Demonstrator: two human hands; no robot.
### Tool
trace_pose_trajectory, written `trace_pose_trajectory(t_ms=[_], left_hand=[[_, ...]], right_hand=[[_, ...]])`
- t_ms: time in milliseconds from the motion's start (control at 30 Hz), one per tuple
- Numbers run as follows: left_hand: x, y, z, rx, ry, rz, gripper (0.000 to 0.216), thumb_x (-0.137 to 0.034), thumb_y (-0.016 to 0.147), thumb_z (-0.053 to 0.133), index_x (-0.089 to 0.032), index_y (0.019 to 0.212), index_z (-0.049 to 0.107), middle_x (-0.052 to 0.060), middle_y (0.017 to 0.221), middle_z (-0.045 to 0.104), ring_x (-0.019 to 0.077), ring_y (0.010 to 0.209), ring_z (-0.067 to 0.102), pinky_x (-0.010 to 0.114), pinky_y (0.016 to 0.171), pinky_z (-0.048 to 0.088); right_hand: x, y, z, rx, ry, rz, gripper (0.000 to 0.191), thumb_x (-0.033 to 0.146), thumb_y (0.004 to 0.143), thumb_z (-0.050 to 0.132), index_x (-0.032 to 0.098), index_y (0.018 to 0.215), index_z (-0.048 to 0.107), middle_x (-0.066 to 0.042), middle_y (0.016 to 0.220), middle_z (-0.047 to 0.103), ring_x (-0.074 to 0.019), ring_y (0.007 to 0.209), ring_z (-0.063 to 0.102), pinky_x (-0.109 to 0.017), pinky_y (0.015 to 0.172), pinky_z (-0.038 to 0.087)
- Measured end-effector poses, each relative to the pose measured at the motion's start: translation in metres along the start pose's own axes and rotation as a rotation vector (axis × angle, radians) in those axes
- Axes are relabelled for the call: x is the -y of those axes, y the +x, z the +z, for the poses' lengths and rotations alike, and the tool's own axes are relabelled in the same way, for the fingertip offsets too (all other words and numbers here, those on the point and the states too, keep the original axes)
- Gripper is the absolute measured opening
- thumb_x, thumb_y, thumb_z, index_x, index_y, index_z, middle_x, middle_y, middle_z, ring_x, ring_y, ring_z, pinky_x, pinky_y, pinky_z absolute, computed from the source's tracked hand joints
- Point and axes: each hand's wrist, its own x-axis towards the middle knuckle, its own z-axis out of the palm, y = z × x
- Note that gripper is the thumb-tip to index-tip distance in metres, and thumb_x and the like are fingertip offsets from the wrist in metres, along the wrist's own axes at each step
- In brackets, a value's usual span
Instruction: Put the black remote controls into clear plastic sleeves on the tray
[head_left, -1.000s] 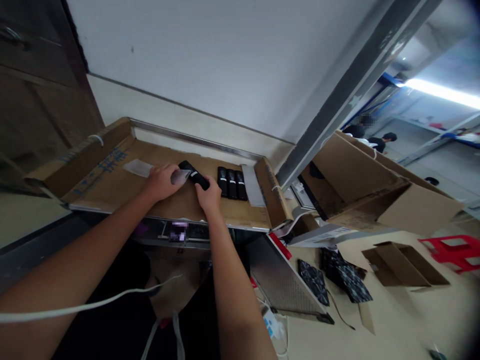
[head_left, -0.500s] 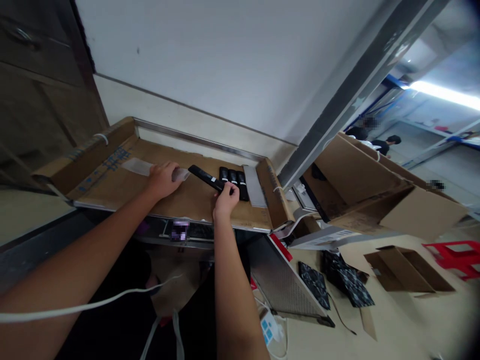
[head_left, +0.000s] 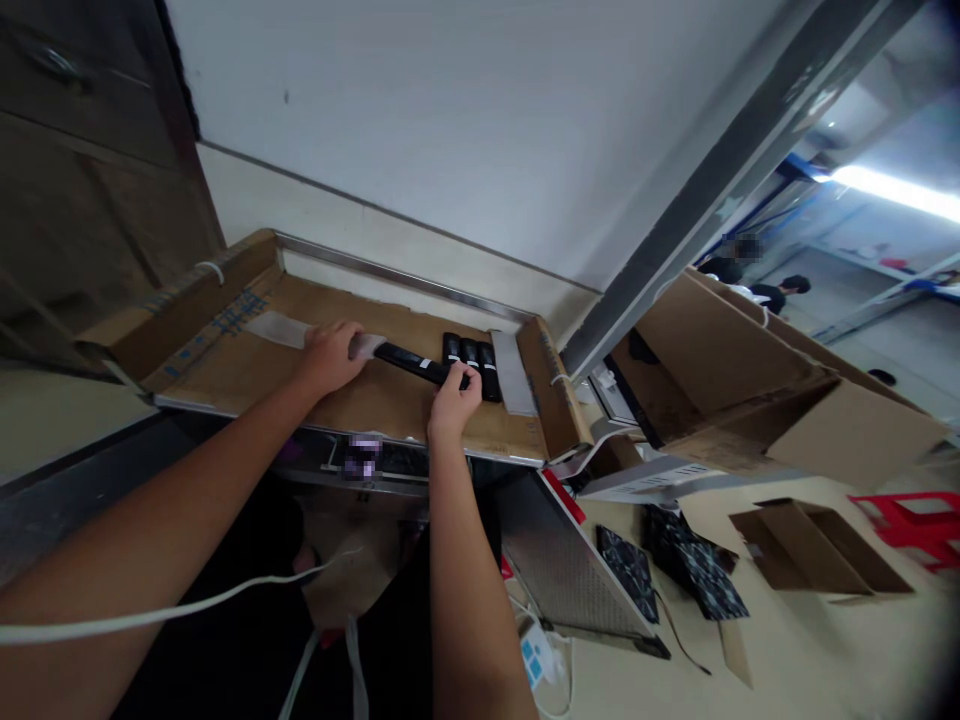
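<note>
A long black bar (head_left: 403,358) with a white label (head_left: 425,364) slants over the brown cardboard-lined counter (head_left: 382,412), one end pinched in your right hand's (head_left: 454,402) grip, the other meeting a translucent plastic sleeve (head_left: 366,346) pinched in your left hand (head_left: 331,358), near three similar black bars (head_left: 470,352).

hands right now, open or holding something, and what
Left hand: closed, holding a translucent plastic sleeve.
Right hand: closed, holding one end of a long black device.
</note>
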Motion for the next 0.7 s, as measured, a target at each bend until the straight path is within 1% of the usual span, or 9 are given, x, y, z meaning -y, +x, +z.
trace_pose_trajectory(t_ms=[133, 200, 333, 500, 600, 700], left_hand=[[-0.002, -0.0003, -0.0007, -0.005, 0.014, 0.034, 0.025, -0.029, 0.084, 0.06, -0.02, 0.106, 0.063, 0.011, 0.112, 0.069, 0.0331, 0.111, 0.06, 0.045, 0.097, 0.04], [-0.0027, -0.0009, -0.0011, -0.004, 0.031, 0.054, 0.026, -0.026, 0.082, 0.06, -0.019, 0.107, 0.063, 0.011, 0.111, 0.069, 0.0332, 0.111, 0.06, 0.045, 0.097, 0.039], [-0.0034, -0.0019, -0.0017, -0.004, 0.046, 0.076, 0.029, -0.025, 0.078, 0.062, -0.019, 0.107, 0.064, 0.012, 0.11, 0.069, 0.0338, 0.11, 0.06, 0.047, 0.096, 0.04], [-0.006, -0.0036, -0.0039, -0.01, 0.068, 0.136, 0.024, -0.026, 0.078, 0.063, -0.019, 0.1, 0.067, 0.012, 0.105, 0.068, 0.0345, 0.107, 0.059, 0.048, 0.094, 0.04], [-0.0084, -0.006, -0.0059, -0.043, 0.052, 0.183, 0.027, -0.031, 0.076, 0.067, -0.021, 0.102, 0.068, 0.012, 0.112, 0.066, 0.0356, 0.112, 0.056, 0.052, 0.099, 0.037], [-0.0101, -0.0084, -0.0081, -0.051, 0.001, 0.237, 0.036, -0.04, 0.076, 0.071, -0.021, 0.106, 0.068, 0.012, 0.12, 0.064, 0.0359, 0.115, 0.054, 0.053, 0.1, 0.038]], right_hand=[[0.0037, -0.0036, -0.0002, 0.089, 0.06, 0.057, 0.04, 0.052, 0.093, 0.053, 0.016, 0.107, 0.063, -0.001, 0.079, 0.062, -0.0115, 0.058, 0.051, -0.022, 0.052, 0.045], [0.0058, -0.0049, -0.0004, 0.107, 0.095, 0.077, 0.04, 0.053, 0.092, 0.053, 0.017, 0.107, 0.062, -0.001, 0.08, 0.062, -0.0104, 0.054, 0.049, -0.022, 0.048, 0.043], [0.0069, -0.0052, 0.0005, 0.147, 0.099, 0.075, 0.039, 0.054, 0.09, 0.055, 0.018, 0.103, 0.062, -0.002, 0.086, 0.063, -0.0103, 0.057, 0.05, -0.021, 0.048, 0.044], [0.0069, -0.0044, 0.0041, 0.281, 0.147, 0.058, 0.038, 0.054, 0.085, 0.059, 0.018, 0.097, 0.062, -0.003, 0.089, 0.063, -0.0117, 0.062, 0.053, -0.022, 0.05, 0.048], [0.0072, -0.004, 0.0049, 0.303, 0.155, 0.058, 0.039, 0.054, 0.084, 0.06, 0.018, 0.098, 0.062, -0.005, 0.095, 0.064, -0.0132, 0.069, 0.056, -0.023, 0.052, 0.051], [0.0081, -0.004, 0.0047, 0.296, 0.159, 0.062, 0.04, 0.055, 0.083, 0.06, 0.018, 0.098, 0.062, -0.006, 0.099, 0.064, -0.0144, 0.074, 0.058, -0.024, 0.055, 0.053]])
